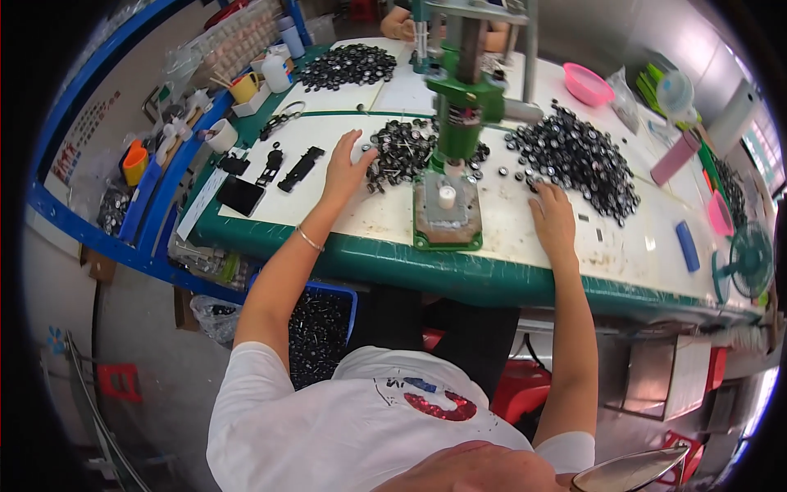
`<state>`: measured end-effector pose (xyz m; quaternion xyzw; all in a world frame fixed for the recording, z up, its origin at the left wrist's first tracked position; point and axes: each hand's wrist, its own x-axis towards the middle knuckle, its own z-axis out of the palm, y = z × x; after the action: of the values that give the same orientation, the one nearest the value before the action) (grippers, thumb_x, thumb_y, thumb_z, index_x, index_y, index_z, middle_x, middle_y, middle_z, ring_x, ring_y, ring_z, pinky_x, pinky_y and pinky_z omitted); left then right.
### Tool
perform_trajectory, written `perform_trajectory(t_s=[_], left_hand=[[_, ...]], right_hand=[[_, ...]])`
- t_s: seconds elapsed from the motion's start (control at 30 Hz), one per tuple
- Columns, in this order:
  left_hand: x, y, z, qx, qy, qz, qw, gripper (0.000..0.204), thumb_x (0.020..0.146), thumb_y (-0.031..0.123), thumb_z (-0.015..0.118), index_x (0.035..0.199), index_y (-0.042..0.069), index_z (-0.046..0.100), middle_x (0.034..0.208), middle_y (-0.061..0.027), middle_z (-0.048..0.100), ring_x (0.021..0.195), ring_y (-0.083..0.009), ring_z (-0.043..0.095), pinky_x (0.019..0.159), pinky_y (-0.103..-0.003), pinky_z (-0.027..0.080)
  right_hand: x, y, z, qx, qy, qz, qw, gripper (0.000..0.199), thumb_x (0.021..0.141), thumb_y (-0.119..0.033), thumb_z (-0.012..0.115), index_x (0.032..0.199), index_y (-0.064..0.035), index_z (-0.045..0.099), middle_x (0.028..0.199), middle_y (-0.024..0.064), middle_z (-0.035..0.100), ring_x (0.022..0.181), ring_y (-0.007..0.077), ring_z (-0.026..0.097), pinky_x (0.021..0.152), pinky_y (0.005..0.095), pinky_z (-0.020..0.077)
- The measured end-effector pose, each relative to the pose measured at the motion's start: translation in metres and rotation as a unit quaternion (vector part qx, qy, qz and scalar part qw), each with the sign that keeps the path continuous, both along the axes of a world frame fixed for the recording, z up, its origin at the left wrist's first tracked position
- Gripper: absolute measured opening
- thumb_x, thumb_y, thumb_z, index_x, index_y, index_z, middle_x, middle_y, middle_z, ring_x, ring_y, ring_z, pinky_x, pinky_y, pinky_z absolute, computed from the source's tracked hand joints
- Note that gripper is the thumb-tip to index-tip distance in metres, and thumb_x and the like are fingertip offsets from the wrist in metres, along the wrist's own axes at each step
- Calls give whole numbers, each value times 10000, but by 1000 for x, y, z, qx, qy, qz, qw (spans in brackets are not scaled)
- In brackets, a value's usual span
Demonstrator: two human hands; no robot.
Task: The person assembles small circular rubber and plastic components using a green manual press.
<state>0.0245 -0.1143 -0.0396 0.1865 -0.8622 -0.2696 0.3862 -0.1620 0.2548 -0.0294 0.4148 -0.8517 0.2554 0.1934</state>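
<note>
My left hand (344,170) hovers at the left edge of a pile of small black wheels with thin metal pins (402,149). Its thumb and fingers are apart, with a small wheel showing beside the thumb tip. To the right, my right hand (555,216) reaches the near edge of a larger heap of black wheels (578,156). Its fingertips touch a wheel there, and the thumb stands away from them. Between my hands is a green bench press (463,107). A white round peg (446,197) stands on the press's base, under its ram.
Black plastic chassis parts (302,169) and a phone (240,195) lie at the left. Another wheel heap (348,66) is farther back. A pink basin (588,84), pink bottle (676,156) and green fan (744,261) stand right. A blue bin (354,316) sits below. Another person's hand (399,26) shows beyond.
</note>
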Motion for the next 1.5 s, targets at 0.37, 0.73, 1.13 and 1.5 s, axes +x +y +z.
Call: perform_trajectory(t_s=[0.37,0.73,1.13,1.5], left_hand=[[-129,-124,0,70,-131,108,983,544,727,328,719,1173,40,603,1050,-183,633,960,-311,622,837,-401,488],[-128,-114,44,-23,-206,105,973,202,782,157,625,971,111,680,921,-72,695,801,-242,656,701,-347,506],[71,25,-10,404,43,-53,912,291,811,-5,651,1102,-4,660,912,-16,665,789,-73,593,715,-201,476],[81,66,-4,310,60,-54,947,121,828,69,697,922,-6,686,801,9,651,727,-42,552,688,-189,446]], right_hand=[[2,-9,10,44,-17,-9,999,348,853,-127,596,1196,-72,574,1182,121,567,1094,306,516,928,391,404],[-6,-10,9,-5,-70,-29,997,289,846,-188,632,1106,-62,609,1131,106,586,1089,283,523,933,384,402],[-34,-12,-12,-43,-19,-29,998,196,796,-194,677,921,-52,629,946,115,582,934,309,531,805,407,425],[27,-38,-3,-273,-262,92,921,255,844,-93,655,1091,-33,638,961,68,631,868,139,594,788,260,467]])
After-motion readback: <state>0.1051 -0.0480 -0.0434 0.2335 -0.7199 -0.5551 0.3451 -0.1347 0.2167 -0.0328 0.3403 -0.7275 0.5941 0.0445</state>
